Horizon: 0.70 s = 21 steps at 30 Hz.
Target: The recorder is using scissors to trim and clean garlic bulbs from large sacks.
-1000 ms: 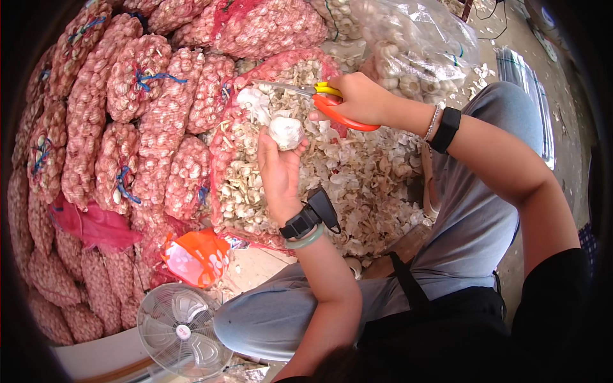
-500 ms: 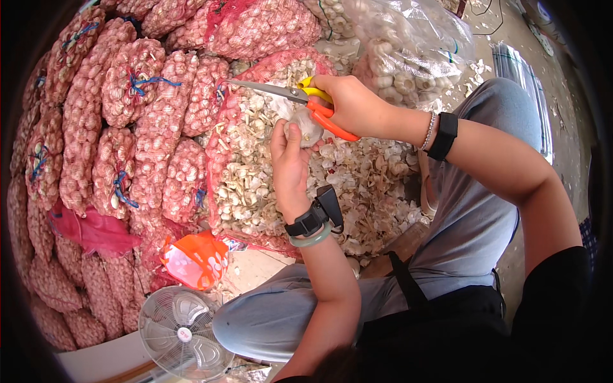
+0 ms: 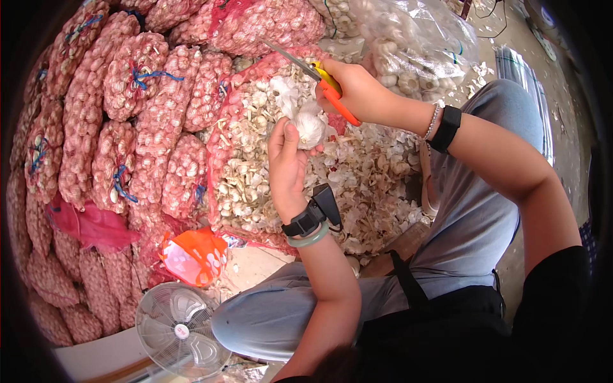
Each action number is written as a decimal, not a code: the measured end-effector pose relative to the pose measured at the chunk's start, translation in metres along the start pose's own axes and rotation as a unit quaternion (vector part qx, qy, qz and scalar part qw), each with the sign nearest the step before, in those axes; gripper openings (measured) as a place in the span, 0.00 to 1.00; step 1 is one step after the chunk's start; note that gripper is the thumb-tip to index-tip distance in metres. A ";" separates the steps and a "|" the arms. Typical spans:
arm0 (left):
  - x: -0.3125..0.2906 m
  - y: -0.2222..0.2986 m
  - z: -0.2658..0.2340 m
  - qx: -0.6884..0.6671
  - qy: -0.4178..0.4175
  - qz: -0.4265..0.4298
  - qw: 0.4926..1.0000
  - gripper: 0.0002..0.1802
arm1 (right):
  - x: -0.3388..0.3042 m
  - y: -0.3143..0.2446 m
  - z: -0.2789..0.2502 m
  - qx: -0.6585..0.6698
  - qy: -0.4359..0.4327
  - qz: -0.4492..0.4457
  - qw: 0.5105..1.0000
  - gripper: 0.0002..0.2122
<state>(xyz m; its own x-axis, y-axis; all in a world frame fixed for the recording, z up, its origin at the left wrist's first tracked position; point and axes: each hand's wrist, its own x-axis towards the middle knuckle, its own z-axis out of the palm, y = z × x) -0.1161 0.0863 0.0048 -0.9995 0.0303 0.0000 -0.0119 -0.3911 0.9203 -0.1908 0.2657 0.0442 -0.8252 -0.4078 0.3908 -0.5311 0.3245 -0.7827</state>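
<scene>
- Left hand (image 3: 288, 159): gripping one garlic bulb, thumb up along its side, fingertips partly hidden beneath it; black wristband (image 3: 303, 222) and pale green bangle (image 3: 308, 238) at the wrist.
- Garlic bulb (image 3: 311, 129), white, whole: held over the heap, just below and left of the right hand.
- Right hand (image 3: 359, 92): closed around the handles of the scissors; chain bracelet (image 3: 433, 121) and black watch (image 3: 446, 127) at the wrist.
- Scissors (image 3: 336, 101), orange and yellow handles, grey blades: pointing to the upper left, above the bulb and apart from it.
- Heap of garlic scraps and papery skins (image 3: 373, 185): beneath both hands, partly on spread pink mesh.
- Mesh sacks (image 3: 163, 105), pink, filled with garlic: stacked at left, several tied with blue cord.
- Clear plastic bag (image 3: 424, 38), holding bulbs: beyond the right hand.
- Orange bag (image 3: 195, 256): near the fan.
- Fan (image 3: 182, 331), round wire guard: beside the person's left knee.
</scene>
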 end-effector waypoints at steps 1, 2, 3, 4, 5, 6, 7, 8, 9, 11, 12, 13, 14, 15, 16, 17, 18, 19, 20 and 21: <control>0.000 0.000 0.000 0.002 0.005 0.002 1.000 0.20 | -0.002 -0.004 0.000 0.025 -0.024 0.016 0.999 0.14; 0.000 0.000 0.001 0.002 0.006 0.002 1.000 0.20 | -0.003 -0.006 0.000 0.049 -0.047 0.031 0.997 0.15; 0.001 0.001 0.001 0.009 0.016 -0.003 1.000 0.19 | -0.004 -0.007 0.002 0.049 -0.048 0.031 0.997 0.15; 0.001 0.001 0.002 0.017 0.026 -0.007 0.999 0.19 | -0.006 -0.006 0.004 0.058 -0.050 0.010 0.997 0.16; 0.002 0.001 0.002 0.017 0.025 -0.008 1.000 0.19 | -0.007 -0.005 0.005 0.066 -0.051 -0.011 0.996 0.17; 0.003 0.000 0.003 0.022 0.028 -0.009 0.999 0.18 | -0.008 -0.004 0.006 0.065 -0.051 -0.011 0.997 0.17; 0.003 -0.001 0.002 0.028 0.031 -0.010 0.999 0.17 | -0.008 -0.005 0.007 0.066 -0.056 -0.014 0.996 0.18; 0.004 -0.002 0.002 0.028 0.032 -0.010 0.999 0.17 | -0.008 -0.005 0.008 0.067 -0.062 -0.017 0.996 0.19; 0.004 -0.003 0.001 0.041 0.018 -0.006 0.999 0.17 | -0.009 -0.005 0.008 0.067 -0.062 -0.017 0.996 0.19; 0.005 -0.003 0.002 0.053 0.004 -0.003 0.999 0.16 | -0.011 -0.008 0.006 0.045 -0.051 -0.038 0.997 0.16; 0.005 -0.003 0.003 0.059 0.001 -0.004 0.998 0.16 | -0.011 -0.008 0.006 0.044 -0.050 -0.038 0.997 0.16; 0.005 -0.003 0.005 0.065 -0.002 -0.004 0.998 0.16 | -0.011 -0.007 0.006 0.038 -0.048 -0.039 0.997 0.16; 0.005 -0.002 0.006 0.065 -0.002 -0.004 0.998 0.16 | -0.011 -0.007 0.005 0.031 -0.046 -0.041 0.998 0.15; 0.005 -0.003 0.008 0.067 0.005 -0.003 0.998 0.16 | -0.011 -0.006 0.005 0.031 -0.046 -0.041 0.998 0.15; 0.004 -0.002 0.008 0.069 0.012 -0.002 0.998 0.16 | -0.012 -0.007 0.005 0.028 -0.044 -0.042 0.998 0.15; 0.004 -0.002 0.009 0.069 0.012 -0.001 0.998 0.16 | -0.012 -0.007 0.005 0.025 -0.043 -0.043 0.998 0.15; 0.004 -0.002 0.009 0.065 0.011 0.000 0.998 0.16 | -0.012 -0.007 0.006 0.025 -0.043 -0.043 0.998 0.15; 0.004 -0.002 0.009 0.062 0.010 0.001 0.998 0.16 | -0.012 -0.008 0.006 0.043 -0.036 -0.023 0.998 0.14; 0.004 -0.002 0.008 0.062 0.010 0.001 0.998 0.16 | -0.012 -0.008 0.006 0.062 -0.029 -0.003 0.998 0.14; 0.004 -0.001 0.007 0.072 0.000 0.002 0.997 0.18 | -0.011 -0.007 0.007 0.062 -0.030 -0.003 0.998 0.14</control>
<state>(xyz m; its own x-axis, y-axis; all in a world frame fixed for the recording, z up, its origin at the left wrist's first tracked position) -0.1197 0.0932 0.0065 -0.9996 0.0287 0.0046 -0.0028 -0.2541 0.9672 -0.1765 0.2618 0.0419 -0.8073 -0.4605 0.3690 -0.5050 0.2158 -0.8357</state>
